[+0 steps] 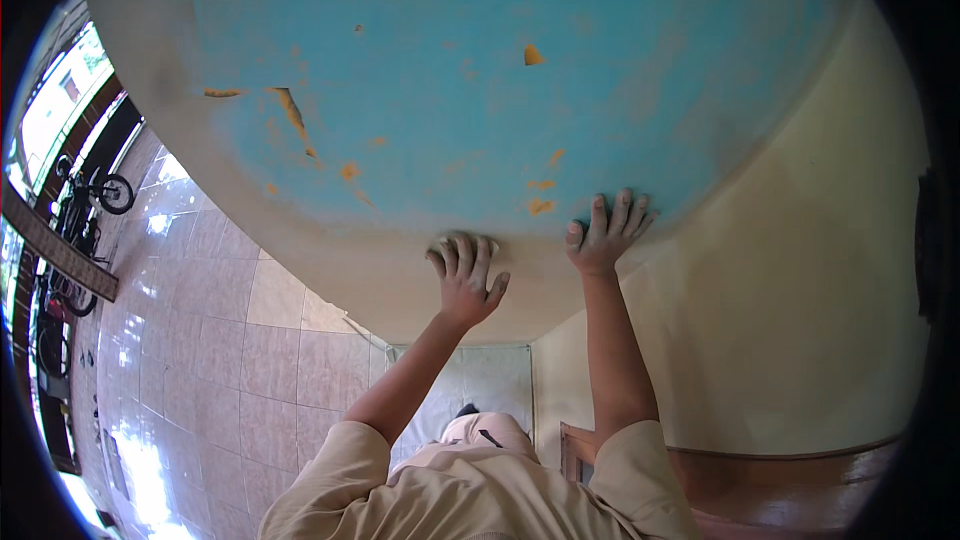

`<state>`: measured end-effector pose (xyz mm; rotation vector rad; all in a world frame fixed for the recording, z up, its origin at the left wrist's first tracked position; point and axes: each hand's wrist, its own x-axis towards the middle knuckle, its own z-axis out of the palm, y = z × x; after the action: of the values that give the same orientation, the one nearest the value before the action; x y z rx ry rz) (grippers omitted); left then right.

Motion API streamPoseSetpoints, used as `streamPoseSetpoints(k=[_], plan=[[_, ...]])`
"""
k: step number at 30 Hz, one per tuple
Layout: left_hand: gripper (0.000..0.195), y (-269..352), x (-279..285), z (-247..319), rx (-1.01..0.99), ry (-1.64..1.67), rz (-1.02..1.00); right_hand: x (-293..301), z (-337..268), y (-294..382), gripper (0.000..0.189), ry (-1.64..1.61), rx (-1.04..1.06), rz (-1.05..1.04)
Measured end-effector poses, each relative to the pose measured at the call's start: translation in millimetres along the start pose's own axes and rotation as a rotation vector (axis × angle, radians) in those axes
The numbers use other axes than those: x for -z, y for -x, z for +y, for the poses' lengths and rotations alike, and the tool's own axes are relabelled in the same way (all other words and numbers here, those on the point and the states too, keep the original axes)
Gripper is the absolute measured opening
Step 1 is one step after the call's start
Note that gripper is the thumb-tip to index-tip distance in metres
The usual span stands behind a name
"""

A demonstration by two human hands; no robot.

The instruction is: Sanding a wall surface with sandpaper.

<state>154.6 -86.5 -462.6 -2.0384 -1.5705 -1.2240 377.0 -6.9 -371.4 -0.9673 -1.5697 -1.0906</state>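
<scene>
In front of me is a wall (450, 112) painted turquoise, with a dull beige-grey band along its lower part and left side. Orange-brown chipped patches (294, 116) and scuffs mark the paint. My left hand (466, 277) presses its fingers to the beige band just below the blue. Under those fingertips shows the edge of a thin, pale piece (494, 247), mostly hidden; its material is unclear. Farther right, my right hand (606, 236) lies against the lower edge of the blue paint, fingers apart and holding nothing. Pale dust coats the fingers of both hands.
A cream side wall (795, 300) meets the painted wall on my right, above a brown wooden surface (780, 487). Glossy floor tiles (217, 300) spread to the left. Motorcycles (82, 195) stand beyond, near a bright opening. A pale flat surface (495, 375) lies below me.
</scene>
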Motion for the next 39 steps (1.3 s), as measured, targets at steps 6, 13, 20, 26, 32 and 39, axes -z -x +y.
streamPoseSetpoints(k=[6,13,20,26,32,39], plan=[[0.083,-99.1,64.5,19.9,0.075,0.154,0.271,4.0,3.4,-0.3,0.058,0.004,-0.016,-0.006],[0.076,29.4,-29.4,17.2,0.1,0.067,-0.009,-4.0,-8.3,15.2,0.052,-0.084,-0.074,0.016],[0.086,-110.0,31.5,69.3,-0.011,0.096,0.107,11.2,-0.2,54.2,0.041,-0.078,-0.155,-0.256],[0.071,8.9,-24.6,12.2,-0.05,-0.209,-0.051,7.9,-19.8,88.6,0.038,-0.169,-0.251,-0.296],[0.072,-79.8,68.7,-18.7,0.02,-0.15,0.216,13.0,-29.7,109.9,0.048,-0.176,-0.28,-0.39],[0.075,-74.9,89.3,-48.9,0.044,-0.175,0.177,-1.8,-74.4,113.1,0.068,-0.2,-0.452,-0.182]])
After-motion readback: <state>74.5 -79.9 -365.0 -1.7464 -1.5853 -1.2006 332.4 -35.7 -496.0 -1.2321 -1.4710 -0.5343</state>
